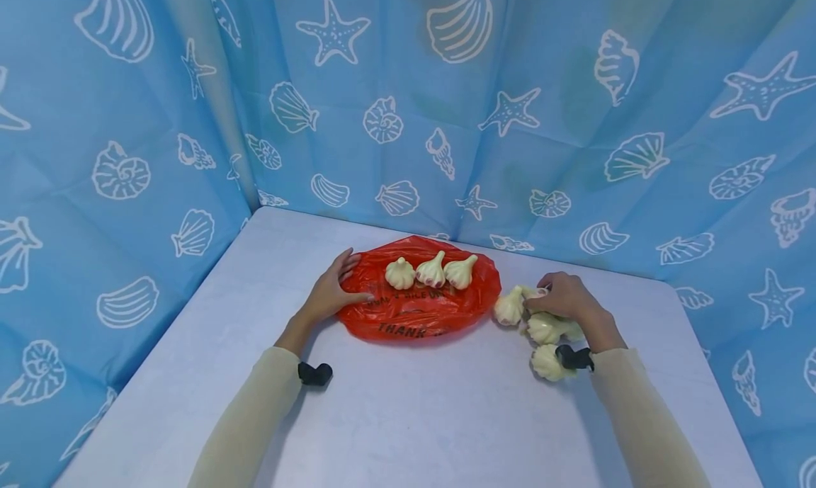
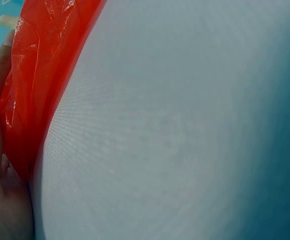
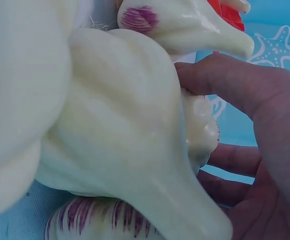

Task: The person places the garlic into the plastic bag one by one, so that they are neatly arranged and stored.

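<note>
A: Left hand point(image 1: 328, 290): how to describe?

B: At the left edge of the bag point(image 1: 414, 316), centre of the frame. Fingers spread and nearly straight, thumb laid on top. Cannot tell if pinching.

A: And the right hand point(image 1: 567, 297)?

B: Right of centre, with fingers bent, opened only as wide as one held garlic point(image 3: 201, 127), pinched between thumb and fingers.

A: Where to find the rest of the garlic?

B: Three garlics point(image 1: 431, 270) in a row on the upper part of the bag; the loose garlics point(image 1: 547, 362) in a close group below and left of the right hand.

A: What to fear most?

B: Probably a knock: with a careless lift from so tight a group, a neighbour pushed across the table point(image 1: 421, 410).

A: And at the bag?

B: Looks thin and slack. If pulled strongly by the left hand, might slide or crease, and so tip the row of three.

A: Any danger in the pinch itself?

B: Perhaps slipping, because of a smooth, rounded surface.
</note>
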Demonstrator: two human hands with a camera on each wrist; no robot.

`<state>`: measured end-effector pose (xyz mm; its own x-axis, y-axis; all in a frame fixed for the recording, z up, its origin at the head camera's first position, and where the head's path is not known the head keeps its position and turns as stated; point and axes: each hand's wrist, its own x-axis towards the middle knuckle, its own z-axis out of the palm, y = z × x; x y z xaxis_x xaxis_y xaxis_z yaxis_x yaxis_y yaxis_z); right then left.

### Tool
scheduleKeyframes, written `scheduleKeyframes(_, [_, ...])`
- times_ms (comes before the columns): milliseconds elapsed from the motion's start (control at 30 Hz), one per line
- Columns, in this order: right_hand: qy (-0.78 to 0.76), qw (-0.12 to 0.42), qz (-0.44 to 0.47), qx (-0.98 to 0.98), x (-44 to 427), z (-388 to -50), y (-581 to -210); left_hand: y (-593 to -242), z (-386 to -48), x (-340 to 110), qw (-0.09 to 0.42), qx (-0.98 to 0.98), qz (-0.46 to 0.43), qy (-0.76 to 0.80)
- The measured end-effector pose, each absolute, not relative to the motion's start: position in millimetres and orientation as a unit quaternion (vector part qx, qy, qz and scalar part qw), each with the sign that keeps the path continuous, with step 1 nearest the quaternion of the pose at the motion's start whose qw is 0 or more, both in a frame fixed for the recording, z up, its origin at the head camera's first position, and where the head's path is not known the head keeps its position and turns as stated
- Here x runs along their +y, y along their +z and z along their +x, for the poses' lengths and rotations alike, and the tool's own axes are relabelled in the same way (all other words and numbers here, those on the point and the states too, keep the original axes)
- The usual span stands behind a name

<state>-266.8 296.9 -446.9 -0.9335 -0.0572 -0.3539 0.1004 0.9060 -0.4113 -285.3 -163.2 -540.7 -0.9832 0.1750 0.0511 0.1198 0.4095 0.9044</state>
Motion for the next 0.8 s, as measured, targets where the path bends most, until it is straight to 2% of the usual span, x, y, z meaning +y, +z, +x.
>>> scheduleKeyframes(400, [-0.222, 0.178, 0.021, 0.958, 299.2, -267.7, -445.0, -541.7, -286.1, -163.0, 0.023, 0.844, 0.089, 0.528])
scheduleKeyframes(667, [-0.24, 0.128, 0.005, 0.962, 299.8, -264.9, -442.0, -541.3, -286.0, -163.9, 0.029, 0.843, 0.085, 0.53])
scheduleKeyframes(800, [-0.277, 0.079, -0.013, 0.957, 299.0, -264.7, -441.5, -541.1, -285.7, -164.1, 0.03, 0.841, 0.086, 0.533])
